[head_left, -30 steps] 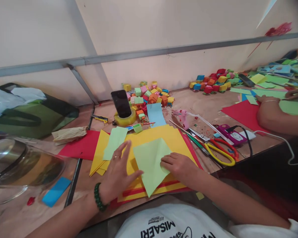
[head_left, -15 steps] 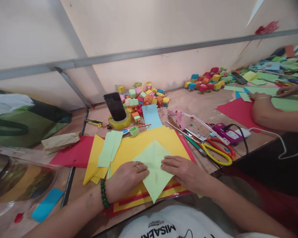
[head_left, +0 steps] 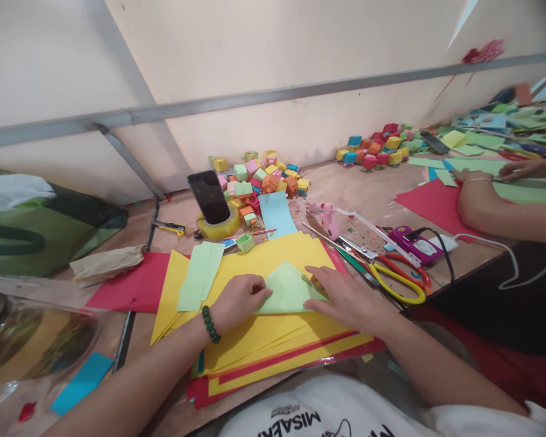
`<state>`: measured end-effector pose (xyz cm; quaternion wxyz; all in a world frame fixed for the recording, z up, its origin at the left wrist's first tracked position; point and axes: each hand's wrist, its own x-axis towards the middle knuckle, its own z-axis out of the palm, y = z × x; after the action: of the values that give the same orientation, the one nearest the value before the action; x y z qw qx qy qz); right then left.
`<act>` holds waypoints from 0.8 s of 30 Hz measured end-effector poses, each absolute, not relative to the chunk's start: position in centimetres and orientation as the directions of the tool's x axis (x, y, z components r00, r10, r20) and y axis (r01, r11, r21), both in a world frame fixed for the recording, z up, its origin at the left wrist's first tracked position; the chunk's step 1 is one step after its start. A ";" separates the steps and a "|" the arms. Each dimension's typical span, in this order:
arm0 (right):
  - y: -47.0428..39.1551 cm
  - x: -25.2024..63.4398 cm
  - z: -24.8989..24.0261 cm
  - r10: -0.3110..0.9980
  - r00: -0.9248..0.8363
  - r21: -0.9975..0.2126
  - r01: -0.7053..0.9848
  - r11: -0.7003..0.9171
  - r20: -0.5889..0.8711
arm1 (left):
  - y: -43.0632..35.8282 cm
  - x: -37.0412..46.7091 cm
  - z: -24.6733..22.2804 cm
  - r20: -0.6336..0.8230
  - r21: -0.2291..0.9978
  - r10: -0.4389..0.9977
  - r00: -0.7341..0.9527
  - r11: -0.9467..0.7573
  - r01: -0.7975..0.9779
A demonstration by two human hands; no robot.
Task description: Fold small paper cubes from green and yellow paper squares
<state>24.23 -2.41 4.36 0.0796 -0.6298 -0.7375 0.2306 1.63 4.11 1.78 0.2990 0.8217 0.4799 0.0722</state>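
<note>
A light green paper (head_left: pixel 286 292), folded so that its lower edge runs straight, lies on a stack of yellow sheets (head_left: pixel 259 343) with red sheets among them. My left hand (head_left: pixel 243 299) has its fingers curled, thumb and forefinger pinching the paper's left corner. At the paper's right side is my right hand (head_left: pixel 339 297), its thumb and fingers spread apart and touching the paper. Light green strips (head_left: pixel 201 273) lie at the stack's upper left. A small green paper box (head_left: pixel 244 243) sits just behind the stack.
A phone (head_left: pixel 210 197) leans in a tape roll (head_left: pixel 218 226); coloured paper cubes (head_left: pixel 270 182) are heaped behind. Scissors (head_left: pixel 398 282), a pink glue gun (head_left: pixel 329 218) and a purple power adapter (head_left: pixel 414 246) lie right. Another person's arm (head_left: pixel 495 209) works at far right.
The green paper has gone from an open diamond to a folded shape, its lower point brought up. My left hand has curled onto its corner; my right hand's fingers have spread.
</note>
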 end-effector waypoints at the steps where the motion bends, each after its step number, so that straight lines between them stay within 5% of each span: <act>1: -2.1 24.0 4.7 0.965 -0.165 -0.445 0.893 0.059 -0.202 | 4.2 1.8 1.8 -0.172 0.569 0.831 0.528 -0.354 0.742; 7: 0.2 23.5 3.1 0.948 -0.052 -0.582 0.799 -0.150 -0.315 | 3.5 1.8 2.0 -0.105 0.596 0.843 0.527 -0.371 0.712; 13: 1.0 24.1 0.8 0.934 -0.287 -0.857 0.515 -0.035 -0.211 | 3.1 0.9 1.8 0.068 0.639 0.857 0.510 -0.430 0.638; 24: -0.7 23.0 3.6 0.974 -0.202 -0.638 0.765 0.093 -0.101 | 3.4 0.8 2.5 -0.214 0.847 0.800 0.561 -0.134 0.514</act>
<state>23.03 -0.67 3.57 0.1779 -0.6059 -0.7174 0.2942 0.76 3.35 2.54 0.4851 0.7385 0.4445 0.1474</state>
